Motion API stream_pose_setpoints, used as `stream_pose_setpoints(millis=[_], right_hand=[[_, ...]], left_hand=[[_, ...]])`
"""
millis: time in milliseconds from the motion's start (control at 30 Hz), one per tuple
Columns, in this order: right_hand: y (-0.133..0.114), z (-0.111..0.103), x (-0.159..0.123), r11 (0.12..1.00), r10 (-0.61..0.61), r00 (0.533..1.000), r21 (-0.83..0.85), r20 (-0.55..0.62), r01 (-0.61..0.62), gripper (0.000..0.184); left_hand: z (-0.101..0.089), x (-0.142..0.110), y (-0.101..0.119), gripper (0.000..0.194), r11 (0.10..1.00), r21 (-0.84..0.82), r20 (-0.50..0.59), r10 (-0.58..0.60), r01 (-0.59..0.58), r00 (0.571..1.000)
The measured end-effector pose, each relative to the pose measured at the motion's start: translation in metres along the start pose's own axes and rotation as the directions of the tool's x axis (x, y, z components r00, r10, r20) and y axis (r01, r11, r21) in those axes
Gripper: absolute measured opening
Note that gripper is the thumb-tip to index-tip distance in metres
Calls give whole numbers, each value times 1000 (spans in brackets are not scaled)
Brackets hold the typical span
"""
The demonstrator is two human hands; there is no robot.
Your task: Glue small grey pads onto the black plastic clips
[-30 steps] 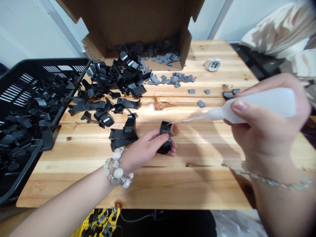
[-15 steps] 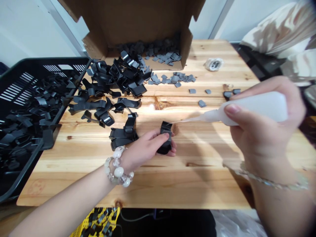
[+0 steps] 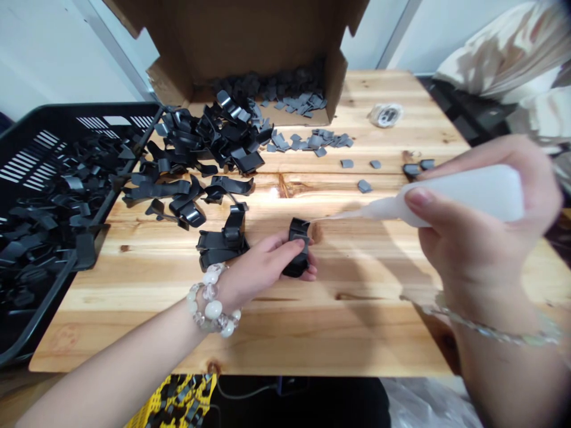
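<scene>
Wooden worktop [image 3: 357, 333] under everything: black plastic crate [image 3: 27, 238] at left, open cardboard box [image 3: 250, 41] at back, loose black clips [image 3: 223, 134] and grey pads [image 3: 312, 141] between. Right hand [image 3: 482, 238], fingers [image 3: 417, 197] closed around white squeeze bottle [image 3: 464, 196], nozzle tip just beside black clip [image 3: 298, 246], clip gripped mid-worktop in curled fingers [image 3: 285, 252] of left hand [image 3: 256, 273]. Beaded bracelet [image 3: 212, 309] on left wrist.
</scene>
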State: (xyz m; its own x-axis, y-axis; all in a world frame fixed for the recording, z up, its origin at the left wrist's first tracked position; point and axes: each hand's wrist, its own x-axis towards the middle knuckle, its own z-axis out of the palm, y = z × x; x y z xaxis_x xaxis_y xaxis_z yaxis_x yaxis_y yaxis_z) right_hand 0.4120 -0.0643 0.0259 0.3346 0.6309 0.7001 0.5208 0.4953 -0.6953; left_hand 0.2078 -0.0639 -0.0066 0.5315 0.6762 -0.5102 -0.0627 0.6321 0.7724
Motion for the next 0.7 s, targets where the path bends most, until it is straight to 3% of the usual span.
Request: stream_pose_setpoints(millis=[133, 367, 500, 600, 700], right_hand=[[-4, 1, -1, 1000, 18, 1000, 3, 4, -18, 51], [-2, -2, -2, 998, 52, 999, 27, 11, -53, 34], [2, -3, 3, 953, 161, 987, 257, 18, -160, 22], [4, -2, 8, 759, 379, 909, 503, 175, -413, 19], [4, -2, 10, 556, 550, 767, 540, 332, -632, 21]], left_hand=[[0, 1, 1, 20, 1000, -9, -8, -7, 7, 1000], [-1, 1, 1, 20, 1000, -6, -8, 8, -8, 1000], [-2, 1, 0, 19, 999, -5, 4, 38, -38, 999], [-3, 1, 0, 20, 994, -7, -9, 105, -106, 994], [-5, 2, 0, 22, 984, 8, -14, 176, -176, 984]])
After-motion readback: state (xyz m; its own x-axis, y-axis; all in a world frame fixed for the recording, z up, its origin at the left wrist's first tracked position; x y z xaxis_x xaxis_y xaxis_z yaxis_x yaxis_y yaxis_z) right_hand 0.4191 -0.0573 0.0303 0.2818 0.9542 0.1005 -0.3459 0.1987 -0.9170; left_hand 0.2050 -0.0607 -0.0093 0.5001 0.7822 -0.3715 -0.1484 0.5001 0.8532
